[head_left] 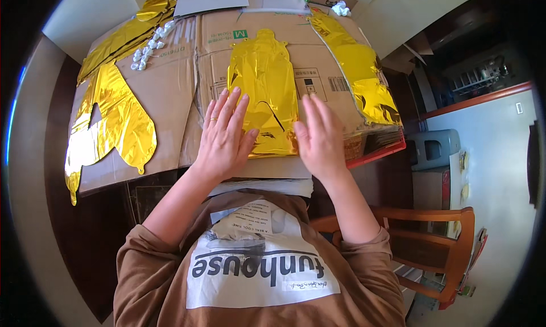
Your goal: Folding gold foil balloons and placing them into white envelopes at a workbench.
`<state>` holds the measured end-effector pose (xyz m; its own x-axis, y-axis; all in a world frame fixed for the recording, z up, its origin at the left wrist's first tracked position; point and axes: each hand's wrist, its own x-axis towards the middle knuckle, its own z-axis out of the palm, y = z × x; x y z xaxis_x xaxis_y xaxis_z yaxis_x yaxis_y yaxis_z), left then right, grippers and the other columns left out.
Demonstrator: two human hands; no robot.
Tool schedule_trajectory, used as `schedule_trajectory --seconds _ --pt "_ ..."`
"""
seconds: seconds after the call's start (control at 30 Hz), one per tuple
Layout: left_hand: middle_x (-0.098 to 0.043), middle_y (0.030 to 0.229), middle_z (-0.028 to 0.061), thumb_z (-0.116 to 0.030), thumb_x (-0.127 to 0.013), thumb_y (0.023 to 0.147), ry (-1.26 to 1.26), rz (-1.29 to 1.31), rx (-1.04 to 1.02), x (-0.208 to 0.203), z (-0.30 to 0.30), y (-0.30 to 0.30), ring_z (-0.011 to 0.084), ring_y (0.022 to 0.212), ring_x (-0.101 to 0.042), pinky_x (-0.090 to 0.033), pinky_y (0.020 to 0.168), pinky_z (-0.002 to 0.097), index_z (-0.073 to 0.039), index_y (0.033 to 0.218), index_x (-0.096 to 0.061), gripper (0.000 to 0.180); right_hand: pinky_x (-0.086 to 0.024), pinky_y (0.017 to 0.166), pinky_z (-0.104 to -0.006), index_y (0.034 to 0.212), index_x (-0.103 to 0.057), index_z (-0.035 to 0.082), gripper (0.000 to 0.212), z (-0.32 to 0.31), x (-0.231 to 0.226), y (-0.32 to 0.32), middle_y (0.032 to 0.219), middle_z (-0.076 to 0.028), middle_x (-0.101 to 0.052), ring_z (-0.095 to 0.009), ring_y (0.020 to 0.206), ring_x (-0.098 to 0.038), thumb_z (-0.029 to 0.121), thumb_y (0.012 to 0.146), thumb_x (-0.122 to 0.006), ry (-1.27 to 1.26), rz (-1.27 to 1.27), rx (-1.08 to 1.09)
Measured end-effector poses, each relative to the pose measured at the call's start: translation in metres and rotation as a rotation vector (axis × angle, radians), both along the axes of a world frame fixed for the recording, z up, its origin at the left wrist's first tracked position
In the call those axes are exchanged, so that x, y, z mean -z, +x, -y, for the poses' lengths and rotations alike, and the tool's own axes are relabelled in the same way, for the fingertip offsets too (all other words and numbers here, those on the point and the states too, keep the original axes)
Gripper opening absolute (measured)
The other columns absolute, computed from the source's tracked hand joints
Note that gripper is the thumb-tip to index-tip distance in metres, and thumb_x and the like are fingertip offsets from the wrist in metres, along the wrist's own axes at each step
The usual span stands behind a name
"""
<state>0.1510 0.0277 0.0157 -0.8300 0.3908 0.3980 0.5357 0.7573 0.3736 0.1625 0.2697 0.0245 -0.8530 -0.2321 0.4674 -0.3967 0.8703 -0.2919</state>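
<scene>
1. The brown cardboard surface (170, 131) is the biggest thing.
2. A wooden chair (464, 236) stands to the right.
3. The shiny gold left foil (129, 122) has a gap in it.
4. The gold middle foil (264, 79) lies flat on the surface, in front of the person.
5. The right foil (357, 65) is gold too.
6. The left hand (223, 136) is open over the middle foil's left side. The right hand (322, 136) is open by its right side; I cannot tell if it touches.
7. White bits (150, 47) lie behind the left foil.

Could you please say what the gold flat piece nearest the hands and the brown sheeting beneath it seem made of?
Shiny gold foil piece: probably glossy metallised plastic film, given its glints and creases.
Flat brown printed sheeting: apparently matt cardboard, judging by fold lines.
</scene>
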Motion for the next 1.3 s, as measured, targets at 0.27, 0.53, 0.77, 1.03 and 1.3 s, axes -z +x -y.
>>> schedule_trajectory --seconds 0.27,0.53,0.77,1.03,1.3 --pt "-0.029 0.16 0.0225 -0.053 -0.054 0.095 -0.32 0.08 0.059 0.01 0.015 0.001 0.0375 0.15 -0.025 -0.016 0.122 0.0511 0.0 0.155 -0.031 0.083 -0.009 0.12 -0.0631 0.155 -0.027 -0.002 0.077 0.019 0.027 0.02 0.163 -0.023 -0.024 -0.043 0.15 -0.022 0.047 0.1 -0.05 0.273 0.272 0.021" --pt "-0.027 0.163 0.0209 -0.055 -0.052 0.096 -0.31 0.078 0.082 0.013 0.021 0.005 0.0349 0.152 -0.023 -0.014 0.123 0.0496 0.0 0.156 -0.028 0.085 -0.029 0.112 -0.0579 0.144 -0.043 -0.003 0.067 0.008 0.022 0.042 0.147 -0.026 -0.042 -0.043 0.134 -0.041 0.042 0.097 -0.059 -0.046 0.07 0.074" --pt "-0.028 0.162 0.0205 -0.056 -0.051 0.096 -0.304 0.064 0.095 0.014 0.023 0.007 0.0347 0.152 -0.024 -0.013 0.123 0.0498 0.001 0.156 -0.028 0.085 -0.046 0.092 -0.0325 0.117 -0.057 -0.001 0.04 -0.004 0.059 0.048 0.114 -0.011 -0.064 -0.015 0.101 -0.059 0.019 0.089 -0.078 -1.379 0.583 0.328" --pt "-0.038 0.153 0.0253 -0.04 -0.063 0.094 0.212 0.194 0.069 0.002 0.037 0.046 0.0393 0.143 -0.036 -0.027 0.118 0.0486 0.003 0.148 -0.041 0.072 -0.052 0.09 -0.0313 0.118 -0.062 -0.003 0.029 0.006 0.046 0.065 0.113 -0.01 -0.07 -0.015 0.098 -0.066 0.008 0.092 -0.071 -1.667 0.992 0.094" --pt "-0.067 0.103 0.0055 -0.022 -0.07 0.095 1.243 1.003 -0.336 -0.004 0.075 0.085 0.0125 0.092 -0.066 -0.054 0.08 0.027 -0.001 0.118 -0.058 0.034 -0.048 0.072 -0.0242 0.11 -0.07 0.006 0.019 0.013 0.024 0.098 0.097 -0.002 -0.072 -0.009 0.079 -0.062 0.007 0.091 -0.072 -1.68 1.082 -0.017"
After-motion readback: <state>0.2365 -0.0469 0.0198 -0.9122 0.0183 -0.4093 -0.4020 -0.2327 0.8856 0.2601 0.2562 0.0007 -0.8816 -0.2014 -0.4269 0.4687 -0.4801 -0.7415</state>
